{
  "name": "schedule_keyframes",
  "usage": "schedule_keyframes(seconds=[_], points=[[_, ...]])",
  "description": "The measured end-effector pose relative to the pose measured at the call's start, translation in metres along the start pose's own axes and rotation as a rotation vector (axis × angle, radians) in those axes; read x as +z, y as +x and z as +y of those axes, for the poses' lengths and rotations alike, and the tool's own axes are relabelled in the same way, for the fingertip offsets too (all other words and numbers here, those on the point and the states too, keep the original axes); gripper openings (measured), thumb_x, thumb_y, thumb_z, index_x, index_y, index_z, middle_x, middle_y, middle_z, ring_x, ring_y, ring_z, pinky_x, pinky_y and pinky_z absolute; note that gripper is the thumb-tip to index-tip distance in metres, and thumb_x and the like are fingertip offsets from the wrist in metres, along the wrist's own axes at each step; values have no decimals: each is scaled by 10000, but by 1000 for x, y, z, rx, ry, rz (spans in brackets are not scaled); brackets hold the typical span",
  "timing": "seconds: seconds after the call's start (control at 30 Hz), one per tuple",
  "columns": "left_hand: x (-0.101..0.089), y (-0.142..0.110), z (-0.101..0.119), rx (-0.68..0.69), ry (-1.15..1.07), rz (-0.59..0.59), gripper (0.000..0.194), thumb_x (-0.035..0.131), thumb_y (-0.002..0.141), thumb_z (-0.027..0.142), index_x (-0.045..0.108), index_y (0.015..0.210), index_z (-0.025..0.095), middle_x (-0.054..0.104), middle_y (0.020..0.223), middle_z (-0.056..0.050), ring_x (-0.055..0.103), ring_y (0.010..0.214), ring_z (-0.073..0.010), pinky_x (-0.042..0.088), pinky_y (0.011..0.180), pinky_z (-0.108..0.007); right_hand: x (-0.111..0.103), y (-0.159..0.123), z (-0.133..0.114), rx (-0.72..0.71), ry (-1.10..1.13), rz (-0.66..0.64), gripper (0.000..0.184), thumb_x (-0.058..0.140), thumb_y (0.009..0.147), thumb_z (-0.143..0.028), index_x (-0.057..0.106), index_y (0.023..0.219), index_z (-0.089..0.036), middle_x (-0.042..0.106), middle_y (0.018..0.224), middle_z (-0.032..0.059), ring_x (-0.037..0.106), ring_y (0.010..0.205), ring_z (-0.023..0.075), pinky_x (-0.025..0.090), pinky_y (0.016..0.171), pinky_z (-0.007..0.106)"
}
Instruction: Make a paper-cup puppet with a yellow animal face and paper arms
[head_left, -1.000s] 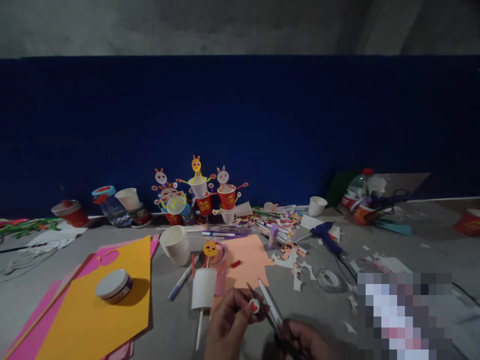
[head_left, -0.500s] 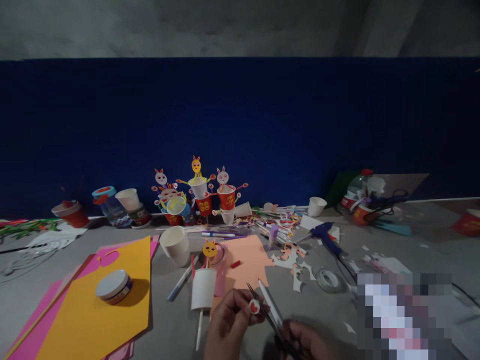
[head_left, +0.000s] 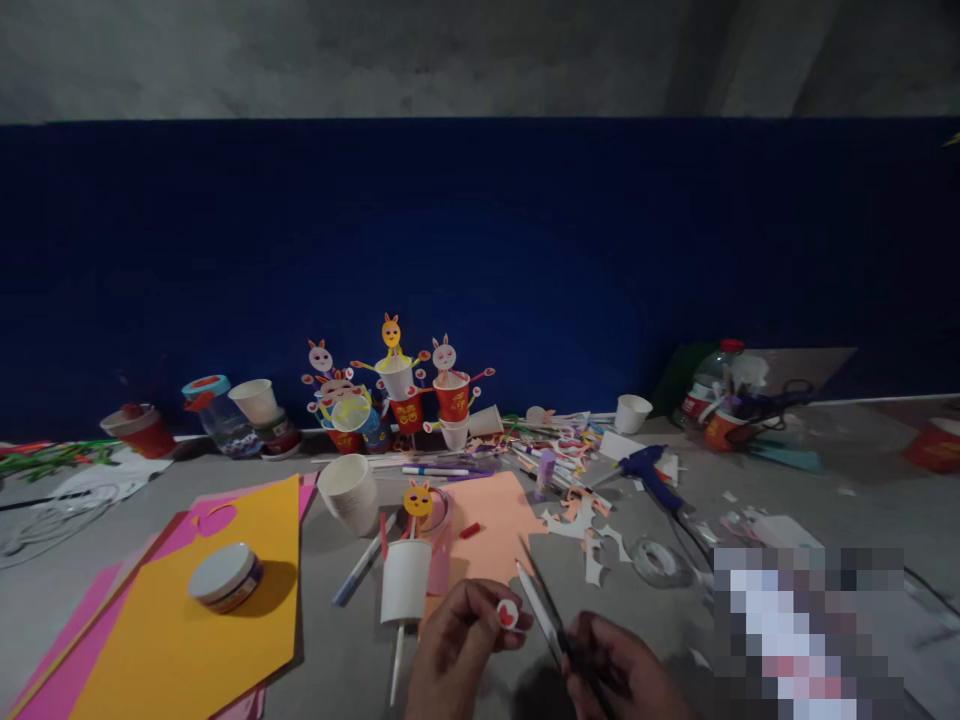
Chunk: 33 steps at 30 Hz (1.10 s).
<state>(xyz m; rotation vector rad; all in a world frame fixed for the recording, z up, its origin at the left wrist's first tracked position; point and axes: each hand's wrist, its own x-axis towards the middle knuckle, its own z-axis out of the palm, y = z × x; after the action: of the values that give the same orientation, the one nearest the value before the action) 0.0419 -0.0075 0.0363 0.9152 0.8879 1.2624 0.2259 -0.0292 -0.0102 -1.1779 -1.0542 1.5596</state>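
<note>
Between the thumb and fingers of my left hand (head_left: 455, 645) is a small white paper disc (head_left: 508, 613) with a red heart on it. My right hand (head_left: 611, 665) grips a pair of scissors (head_left: 551, 620), their blades pointing up and away, just right of the disc and apart from it. Left of my hands lies a white paper cup (head_left: 406, 580) on a stick, topped with a yellow bunny face (head_left: 418, 501). Orange paper (head_left: 495, 510) with a short red piece (head_left: 470, 530) on it lies beyond my hands.
On the left, a white-lidded jar (head_left: 225, 577) sits on yellow paper (head_left: 262, 520). Stacked cups (head_left: 349, 495) stand nearby. Finished-looking cup figures (head_left: 452, 398) line the blue wall. To the right are paper scraps (head_left: 589, 525), clear tape (head_left: 658, 560) and a blue glue gun (head_left: 651, 475).
The scissors have moved right, away from the heart disc, and my right hand has come slightly up. My left hand stays nearly in place, with the disc turned a little.
</note>
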Motion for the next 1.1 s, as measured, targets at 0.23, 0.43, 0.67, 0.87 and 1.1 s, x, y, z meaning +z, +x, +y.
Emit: schedule_keyframes(seconds=[0.23, 0.43, 0.67, 0.87, 1.1], points=[[0, -3, -7, 65, 73, 16, 290, 799, 748, 432, 698, 655, 177, 660, 818, -47, 589, 748, -180, 502, 664, -251, 23, 16, -32, -279, -32, 121, 242, 814, 663, -201, 615, 796, -227, 709, 773, 3, 649, 719, 187, 507, 668, 257], [-3, -6, -12, 91, 42, -42, 289, 782, 782, 418, 687, 662, 172, 619, 776, -22, 558, 686, -146, 447, 654, -241, 37, 30, -19, -301, -49, 107, 234, 767, 667, -183, 554, 754, -228, 661, 645, -39, 550, 583, 137, 419, 553, 215], [-10, -5, -13, 43, 66, -76, 309, 753, 807, 458, 688, 713, 170, 632, 743, -15, 556, 694, -152, 424, 671, -250, 36, 26, -29, -234, -28, 87, 245, 740, 619, -138, 540, 732, -223, 655, 655, -36, 559, 606, 141, 406, 560, 216], [-14, -5, -11, -5, 92, -129, 329, 782, 778, 465, 675, 718, 160, 610, 679, 0, 540, 677, -141, 403, 663, -240, 37, 22, -34, -196, -98, 67, 218, 681, 605, -156, 508, 720, -223, 604, 625, -57, 467, 550, 114, 355, 529, 216], [-17, -5, -9, 2, 79, -155, 311, 781, 782, 449, 667, 724, 166, 616, 698, -3, 541, 679, -140, 404, 654, -237, 40, 25, -31, -181, -101, 1, 230, 631, 575, -158, 471, 721, -235, 527, 616, -81, 443, 541, 108, 354, 525, 220]])
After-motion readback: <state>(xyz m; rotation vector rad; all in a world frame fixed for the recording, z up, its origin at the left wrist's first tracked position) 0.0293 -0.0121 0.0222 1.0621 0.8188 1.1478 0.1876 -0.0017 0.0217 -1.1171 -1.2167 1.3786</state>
